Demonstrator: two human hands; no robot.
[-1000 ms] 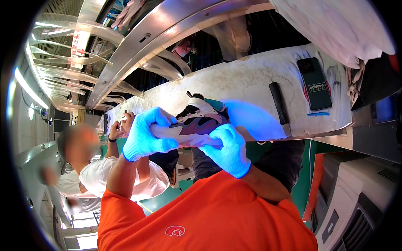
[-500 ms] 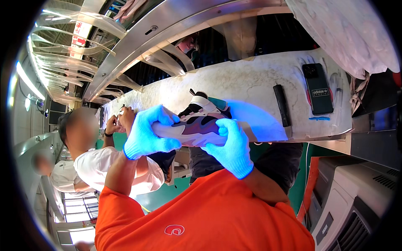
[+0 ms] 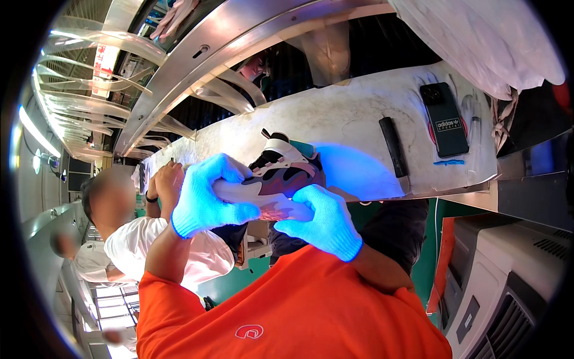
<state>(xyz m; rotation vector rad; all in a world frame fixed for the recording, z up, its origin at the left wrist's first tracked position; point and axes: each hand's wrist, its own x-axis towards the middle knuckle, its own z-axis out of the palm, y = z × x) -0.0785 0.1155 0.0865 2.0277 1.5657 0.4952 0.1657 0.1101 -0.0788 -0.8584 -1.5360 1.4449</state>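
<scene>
A sneaker (image 3: pixel 287 170) with black, white, mauve and teal parts is held up in front of me, its pale sole turned partly toward me. My left hand (image 3: pixel 212 194), in a glowing blue-white knit glove, grips the toe end, thumb along the sole and fingers over the upper. My right hand (image 3: pixel 320 218), gloved alike, closes on the sole near the heel. Some of its fingertips are hidden behind the shoe. A blue-violet patch of light falls on the bench cover just right of the heel.
A black flashlight (image 3: pixel 393 146) lies on the pale bench (image 3: pixel 353 110). Farther right rests a dark phone (image 3: pixel 444 119) beside thin clear tools. A metal frame (image 3: pixel 197 51) with plastic strips spans above. At left a co-worker in a white shirt (image 3: pixel 149 239) works; a grey machine (image 3: pixel 508 275) stands at right.
The shoe has tilted so more of its sole faces me. My right hand has shifted lower along the sole. The whole view has moved slightly, with bench items shifting left.
</scene>
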